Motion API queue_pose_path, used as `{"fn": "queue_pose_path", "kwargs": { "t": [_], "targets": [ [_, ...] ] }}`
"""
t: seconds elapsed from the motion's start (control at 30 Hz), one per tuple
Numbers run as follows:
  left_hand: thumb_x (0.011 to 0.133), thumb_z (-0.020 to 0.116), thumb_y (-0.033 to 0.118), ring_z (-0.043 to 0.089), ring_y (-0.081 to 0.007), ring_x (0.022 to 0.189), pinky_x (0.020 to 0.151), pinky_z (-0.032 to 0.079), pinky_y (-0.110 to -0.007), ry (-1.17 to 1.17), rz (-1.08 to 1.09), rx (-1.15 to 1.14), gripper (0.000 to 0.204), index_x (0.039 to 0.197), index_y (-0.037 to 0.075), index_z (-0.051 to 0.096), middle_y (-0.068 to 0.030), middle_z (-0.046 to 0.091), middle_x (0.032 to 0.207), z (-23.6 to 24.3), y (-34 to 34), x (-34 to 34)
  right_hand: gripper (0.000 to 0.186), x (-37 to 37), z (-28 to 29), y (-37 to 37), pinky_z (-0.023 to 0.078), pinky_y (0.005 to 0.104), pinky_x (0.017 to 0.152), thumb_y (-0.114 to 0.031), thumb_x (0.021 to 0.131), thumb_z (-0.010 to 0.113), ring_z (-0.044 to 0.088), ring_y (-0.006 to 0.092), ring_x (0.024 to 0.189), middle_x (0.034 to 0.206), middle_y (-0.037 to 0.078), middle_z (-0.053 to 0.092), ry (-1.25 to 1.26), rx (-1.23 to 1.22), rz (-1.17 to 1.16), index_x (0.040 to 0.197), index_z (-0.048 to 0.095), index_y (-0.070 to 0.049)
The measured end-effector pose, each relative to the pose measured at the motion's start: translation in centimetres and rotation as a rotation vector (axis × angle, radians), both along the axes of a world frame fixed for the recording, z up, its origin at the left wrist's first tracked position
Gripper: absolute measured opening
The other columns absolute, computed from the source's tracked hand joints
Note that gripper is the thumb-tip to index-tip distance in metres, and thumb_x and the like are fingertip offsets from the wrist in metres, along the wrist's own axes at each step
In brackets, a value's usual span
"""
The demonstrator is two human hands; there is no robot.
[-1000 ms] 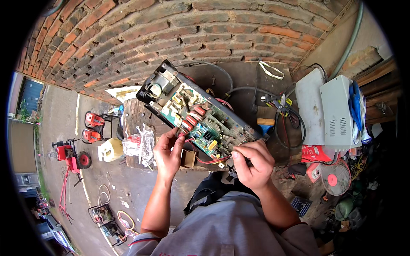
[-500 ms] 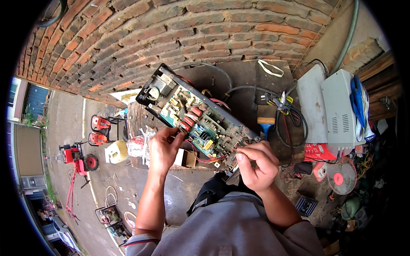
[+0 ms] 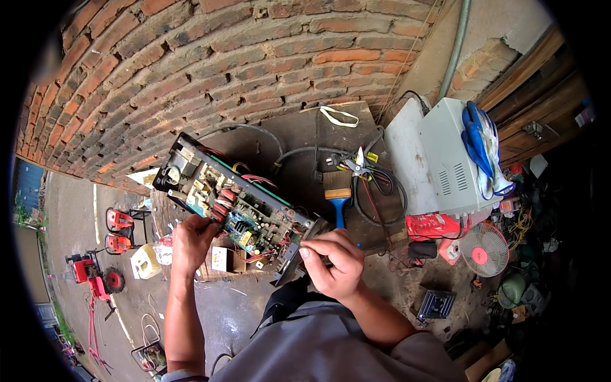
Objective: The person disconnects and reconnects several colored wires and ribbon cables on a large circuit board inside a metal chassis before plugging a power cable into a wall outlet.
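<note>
An opened black chassis (image 3: 167, 162) holding a green circuit board (image 3: 239, 226) with red coils, cream connectors and wire bundles lies at a slant on the wooden bench (image 3: 328, 121). My left hand (image 3: 193, 240) has its fingertips closed at the board's lower left edge by the coils; what they hold is hidden. My right hand (image 3: 332, 261) grips the dark metal end panel (image 3: 288, 258) at the chassis's lower right end. Beside the chassis are a blue-handled paintbrush (image 3: 336, 200), pliers (image 3: 358, 164) and coiled cables (image 3: 391, 210). A small box (image 3: 221, 258) sits just below it.
A brick wall (image 3: 242, 57) rises behind. At right are a pale metal cabinet (image 3: 452, 178) with blue-white gloves (image 3: 480, 146), a fan (image 3: 484, 251) and clutter (image 3: 519, 286). At left on the ground stand red machines (image 3: 86, 270) and a yellowish jug (image 3: 147, 261).
The view has turned, so the chassis and both hands now appear further left and the chassis lower. Both hands stay at the same spots on it.
</note>
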State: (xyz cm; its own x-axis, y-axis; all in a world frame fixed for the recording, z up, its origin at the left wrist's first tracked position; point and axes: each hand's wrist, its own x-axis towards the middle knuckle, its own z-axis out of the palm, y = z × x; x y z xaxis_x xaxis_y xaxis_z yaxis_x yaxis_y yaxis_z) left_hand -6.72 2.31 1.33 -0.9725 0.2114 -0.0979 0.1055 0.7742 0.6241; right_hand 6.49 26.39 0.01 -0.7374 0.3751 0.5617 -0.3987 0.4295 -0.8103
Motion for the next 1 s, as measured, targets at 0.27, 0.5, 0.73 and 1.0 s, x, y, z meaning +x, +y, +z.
{"fn": "queue_pose_path", "kwargs": {
  "t": [0.27,0.5,0.73,1.0],
  "targets": [
    [0.079,0.072,0.007,0.068,-0.0166,0.069,0.064,0.053,-0.029,0.001,0.048,-0.003,0.018,0.087,-0.008,0.067,-0.0170,0.071,0.078,0.2,1.3,0.2,0.008,1.9,-1.7,2.8,0.044,0.0315,0.060,0.000,0.077,0.071,0.059,0.0218,0.063,0.075,0.008,0.066,-0.051,-0.083,-0.065,0.085,0.068,-0.001],
    [0.086,0.068,0.010,0.064,-0.0132,0.079,0.072,0.051,-0.027,0.059,0.180,0.165,0.027,0.108,-0.005,0.067,-0.0110,0.070,0.089,-1.6,-1.6,2.2,0.012,0.6,-7.2,7.5,0.041,0.0217,0.054,-0.007,0.087,0.068,0.051,0.0060,0.060,0.077,0.004,0.063,-0.328,-0.188,0.001,0.095,0.068,0.002],
    [0.093,0.060,0.012,0.058,-0.0116,0.081,0.074,0.047,-0.025,0.070,0.542,0.395,0.032,0.118,-0.008,0.059,-0.0066,0.065,0.096,-3.4,-4.2,9.7,0.013,-7.9,-13.4,12.8,0.052,0.0367,0.068,-0.010,0.084,0.067,0.065,0.0310,0.073,0.084,0.016,0.066,-0.307,0.074,-0.053,0.093,0.067,-0.001],
    [0.089,0.065,0.010,0.061,-0.0106,0.076,0.068,0.050,-0.024,-0.185,0.675,0.307,0.028,0.113,-0.005,0.063,-0.0067,0.067,0.090,-5.9,-4.4,19.7,0.013,-15.8,-11.9,11.7,0.052,0.0368,0.067,-0.013,0.084,0.066,0.065,0.0286,0.070,0.081,0.015,0.066,-0.396,-0.006,0.106,0.089,0.068,0.000]
  ]
}}
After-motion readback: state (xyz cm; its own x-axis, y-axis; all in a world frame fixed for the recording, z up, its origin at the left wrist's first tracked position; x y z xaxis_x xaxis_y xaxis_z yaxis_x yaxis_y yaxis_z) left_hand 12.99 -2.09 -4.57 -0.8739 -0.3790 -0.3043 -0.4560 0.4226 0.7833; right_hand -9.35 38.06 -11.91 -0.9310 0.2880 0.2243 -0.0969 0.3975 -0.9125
